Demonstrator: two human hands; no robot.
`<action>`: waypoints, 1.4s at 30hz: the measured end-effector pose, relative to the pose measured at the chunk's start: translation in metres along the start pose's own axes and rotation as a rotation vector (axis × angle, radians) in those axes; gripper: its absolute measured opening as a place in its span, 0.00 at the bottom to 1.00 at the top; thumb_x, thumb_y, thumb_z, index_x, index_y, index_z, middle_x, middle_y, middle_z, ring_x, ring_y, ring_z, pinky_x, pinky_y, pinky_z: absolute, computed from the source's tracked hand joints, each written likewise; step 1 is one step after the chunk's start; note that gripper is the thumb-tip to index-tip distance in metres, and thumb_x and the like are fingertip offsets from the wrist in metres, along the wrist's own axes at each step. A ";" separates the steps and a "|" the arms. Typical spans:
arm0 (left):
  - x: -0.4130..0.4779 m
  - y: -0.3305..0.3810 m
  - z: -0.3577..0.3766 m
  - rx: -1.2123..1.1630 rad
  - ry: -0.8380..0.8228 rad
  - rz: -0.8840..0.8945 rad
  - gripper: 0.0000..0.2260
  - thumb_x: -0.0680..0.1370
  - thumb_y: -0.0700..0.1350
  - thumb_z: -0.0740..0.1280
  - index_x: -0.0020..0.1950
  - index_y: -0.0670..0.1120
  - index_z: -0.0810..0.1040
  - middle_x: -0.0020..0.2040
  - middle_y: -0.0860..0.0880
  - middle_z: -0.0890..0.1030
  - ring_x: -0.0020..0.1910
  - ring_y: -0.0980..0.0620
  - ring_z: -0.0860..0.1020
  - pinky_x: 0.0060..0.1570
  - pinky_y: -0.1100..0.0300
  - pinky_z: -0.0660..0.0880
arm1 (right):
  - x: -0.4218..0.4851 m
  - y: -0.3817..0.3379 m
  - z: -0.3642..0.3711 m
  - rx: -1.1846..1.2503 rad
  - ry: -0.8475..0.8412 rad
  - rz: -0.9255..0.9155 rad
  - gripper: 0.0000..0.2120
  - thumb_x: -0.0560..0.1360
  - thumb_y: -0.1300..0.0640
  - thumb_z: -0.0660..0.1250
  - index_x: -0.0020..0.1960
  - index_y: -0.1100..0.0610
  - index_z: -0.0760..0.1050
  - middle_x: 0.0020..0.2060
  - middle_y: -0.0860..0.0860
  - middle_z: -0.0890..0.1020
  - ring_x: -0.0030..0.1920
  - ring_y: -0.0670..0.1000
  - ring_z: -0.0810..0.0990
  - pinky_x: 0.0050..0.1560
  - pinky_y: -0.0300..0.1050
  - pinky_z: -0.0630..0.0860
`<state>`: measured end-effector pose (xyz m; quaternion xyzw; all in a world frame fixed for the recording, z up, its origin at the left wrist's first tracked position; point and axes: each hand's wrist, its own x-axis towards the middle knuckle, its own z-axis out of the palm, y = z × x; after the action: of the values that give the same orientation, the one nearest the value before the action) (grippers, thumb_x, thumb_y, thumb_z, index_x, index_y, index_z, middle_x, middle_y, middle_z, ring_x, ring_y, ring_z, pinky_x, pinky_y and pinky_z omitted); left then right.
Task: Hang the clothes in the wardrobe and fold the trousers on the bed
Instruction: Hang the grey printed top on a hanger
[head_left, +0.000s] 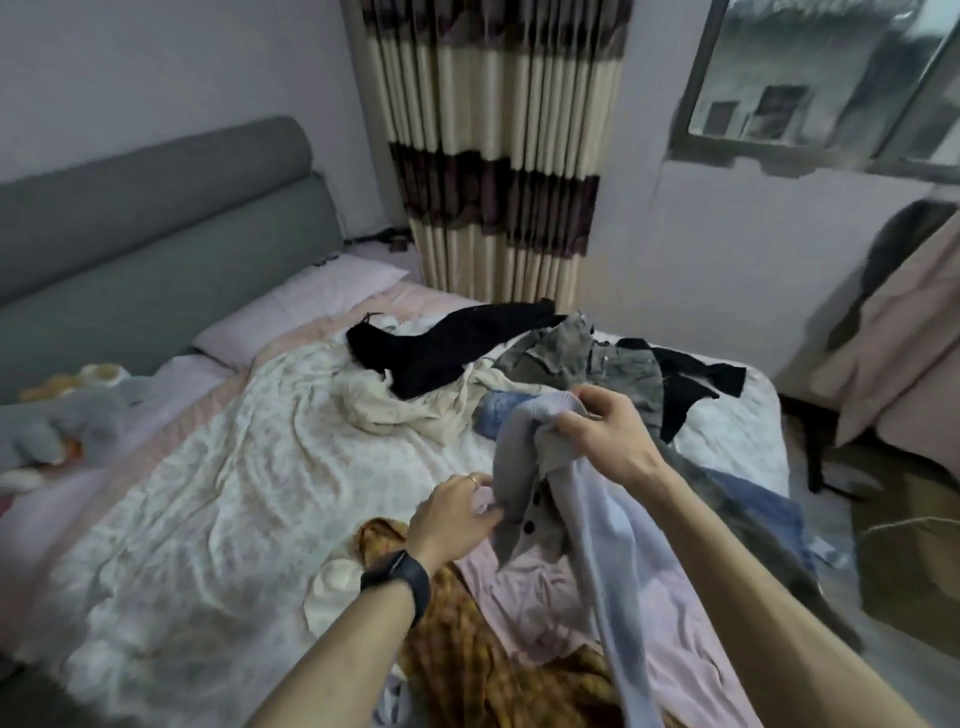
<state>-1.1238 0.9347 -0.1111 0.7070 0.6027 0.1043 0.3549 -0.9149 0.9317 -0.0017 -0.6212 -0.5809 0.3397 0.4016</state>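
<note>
Evidently to find how it should hang, the right hand (605, 434) clutches the bunched top of the grey buttoned cardigan (517, 467), held above the near right of the bed (743, 436), while the left hand (454, 514), close by but apart, pinches what seems its buttoned edge.
</note>
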 end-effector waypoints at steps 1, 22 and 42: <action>-0.008 0.004 0.000 -0.040 0.048 0.004 0.08 0.78 0.56 0.64 0.42 0.54 0.74 0.43 0.52 0.78 0.49 0.46 0.79 0.50 0.51 0.77 | -0.001 -0.013 -0.010 0.043 0.001 -0.026 0.05 0.71 0.61 0.68 0.42 0.64 0.77 0.33 0.50 0.76 0.35 0.45 0.72 0.38 0.44 0.71; -0.299 -0.021 -0.213 -1.182 0.706 -0.353 0.16 0.77 0.39 0.66 0.64 0.38 0.75 0.60 0.36 0.77 0.57 0.38 0.78 0.64 0.43 0.73 | -0.031 -0.116 0.140 -0.139 -0.614 -0.251 0.11 0.76 0.52 0.64 0.52 0.60 0.75 0.45 0.57 0.81 0.45 0.59 0.80 0.49 0.56 0.78; -0.686 -0.047 -0.065 -1.188 1.139 -0.653 0.14 0.84 0.39 0.58 0.48 0.45 0.83 0.41 0.47 0.76 0.42 0.49 0.73 0.43 0.57 0.72 | -0.495 -0.131 0.320 0.060 -1.463 -0.733 0.21 0.75 0.53 0.59 0.67 0.46 0.75 0.57 0.40 0.77 0.51 0.40 0.77 0.52 0.32 0.71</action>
<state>-1.3704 0.3247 0.0987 0.0393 0.7060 0.6297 0.3217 -1.3051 0.4734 -0.0497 -0.0020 -0.8529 0.5216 0.0229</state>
